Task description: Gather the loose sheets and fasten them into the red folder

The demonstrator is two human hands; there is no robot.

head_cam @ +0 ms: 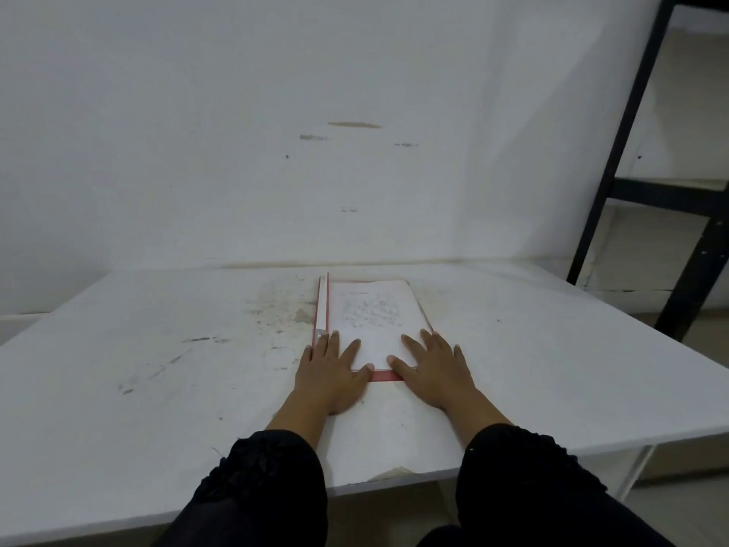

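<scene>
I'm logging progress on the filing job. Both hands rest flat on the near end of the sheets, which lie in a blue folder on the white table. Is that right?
Not quite: the folder is red, not blue, as the head view shows by its rim around the sheets. The rest stands: the left hand and right hand rest flat on the near end, on the white table.

One red folder, one stack of sheets whose number cannot be told, two hands, left hand and right hand, one table, one black rack.
</scene>
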